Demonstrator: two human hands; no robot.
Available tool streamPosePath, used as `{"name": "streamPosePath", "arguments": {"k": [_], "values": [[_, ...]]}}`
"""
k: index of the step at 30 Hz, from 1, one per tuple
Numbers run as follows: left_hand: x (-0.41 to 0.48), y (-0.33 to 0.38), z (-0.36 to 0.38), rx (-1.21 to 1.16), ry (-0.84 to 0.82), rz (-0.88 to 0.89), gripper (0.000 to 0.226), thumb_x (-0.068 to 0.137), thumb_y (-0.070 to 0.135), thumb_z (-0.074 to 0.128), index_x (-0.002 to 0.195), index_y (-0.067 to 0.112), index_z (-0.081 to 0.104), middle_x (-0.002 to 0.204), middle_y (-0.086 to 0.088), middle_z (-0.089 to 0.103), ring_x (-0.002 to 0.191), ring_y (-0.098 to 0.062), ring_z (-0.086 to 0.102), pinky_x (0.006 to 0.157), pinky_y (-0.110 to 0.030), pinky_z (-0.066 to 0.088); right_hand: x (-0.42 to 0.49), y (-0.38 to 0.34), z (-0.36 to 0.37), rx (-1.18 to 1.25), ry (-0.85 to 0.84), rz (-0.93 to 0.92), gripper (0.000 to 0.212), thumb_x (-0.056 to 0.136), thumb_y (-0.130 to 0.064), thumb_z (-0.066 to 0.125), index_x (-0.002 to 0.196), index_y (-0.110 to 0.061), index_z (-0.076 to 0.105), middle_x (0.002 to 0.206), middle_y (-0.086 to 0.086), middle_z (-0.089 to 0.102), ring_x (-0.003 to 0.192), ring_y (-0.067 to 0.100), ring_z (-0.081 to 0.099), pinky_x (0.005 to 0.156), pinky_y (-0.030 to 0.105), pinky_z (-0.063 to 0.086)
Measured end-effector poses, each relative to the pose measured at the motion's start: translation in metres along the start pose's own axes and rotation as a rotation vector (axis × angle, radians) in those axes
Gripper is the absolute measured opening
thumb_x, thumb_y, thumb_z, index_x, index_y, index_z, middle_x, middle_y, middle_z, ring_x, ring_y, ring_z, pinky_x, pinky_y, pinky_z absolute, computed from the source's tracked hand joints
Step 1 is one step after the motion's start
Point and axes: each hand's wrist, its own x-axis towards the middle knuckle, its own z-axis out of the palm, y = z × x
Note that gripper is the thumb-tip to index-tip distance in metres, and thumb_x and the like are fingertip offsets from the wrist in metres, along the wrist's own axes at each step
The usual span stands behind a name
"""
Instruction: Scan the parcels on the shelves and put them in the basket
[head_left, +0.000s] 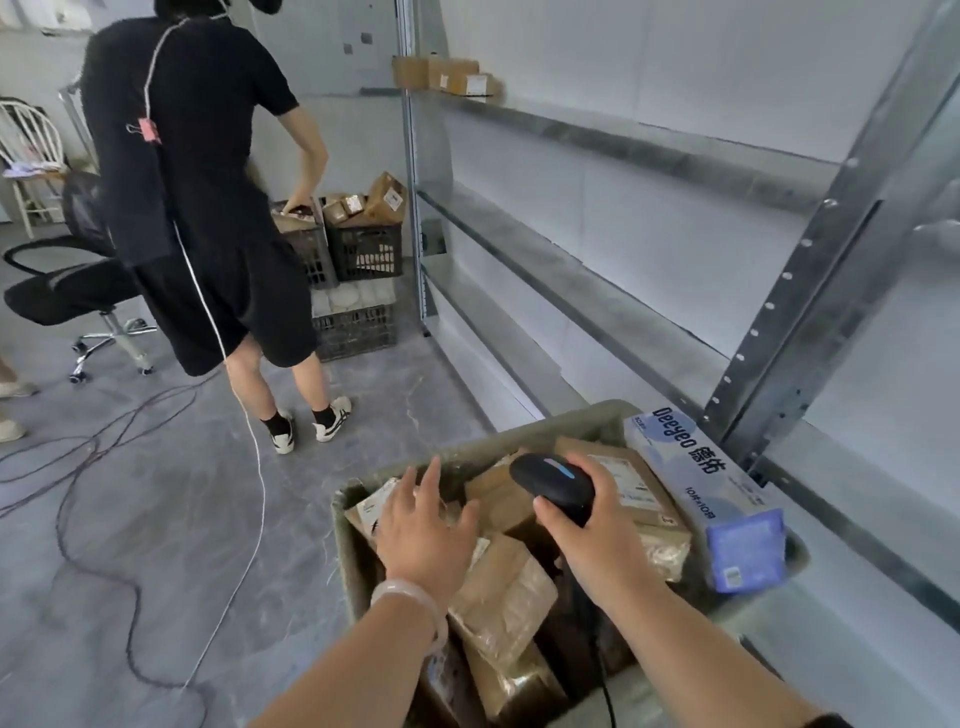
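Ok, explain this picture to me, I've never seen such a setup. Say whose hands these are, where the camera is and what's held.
There is no machine here: one camera worn on a person's head looks down at their hands. The right hand grips a black scanner. The left hand is open, fingers spread, over brown parcels piled in a grey basket; a blue and white box lies at its right side. Metal shelves run along the right, with a few boxes at the far end. Another person bends over black crates.

Tape-glossy cardboard parcels (501, 592), galvanised metal shelves (597, 291)
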Motion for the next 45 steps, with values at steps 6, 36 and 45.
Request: {"name": "streamPosePath", "arguments": {"k": [6,36,45], "values": [[-0.041,0.085,0.014,0.004,-0.095,0.325,0.065,0.093,0.053,0.051,0.151,0.039,0.027,0.157,0.007,0.033,0.147,-0.019,0.025,0.121,-0.045,0.022,-0.051,0.0,-0.074,-0.033,0.25,-0.104,0.055,0.085,-0.035,0.072,0.115,-0.062,0.035,0.11,-0.032,0.05,0.102,-0.009,0.055,0.079,0.009,0.046],[-0.654,0.489,0.143,-0.317,-0.68,1.515,0.065,0.093,0.063,0.046,0.151,0.042,0.025,0.159,0.009,0.031,0.146,-0.022,0.028,0.114,-0.045,0.032,-0.602,0.014,-0.526,-0.276,1.527,-0.006,0.053,0.089,-0.036,0.067,0.118,-0.063,0.032,0.107,-0.026,0.058,0.086,0.002,0.063,0.066,0.018,0.048],[-0.706,0.561,0.183,-0.417,-0.848,1.577,0.065,0.094,0.059,0.05,0.15,0.046,0.02,0.159,0.01,0.027,0.146,-0.022,0.028,0.112,-0.044,0.035,-0.62,0.025,-0.608,-0.409,1.64,0.0,0.057,0.087,-0.032,0.071,0.125,-0.055,0.035,0.107,-0.038,0.05,0.096,-0.023,0.05,0.064,0.0,0.043]]}}
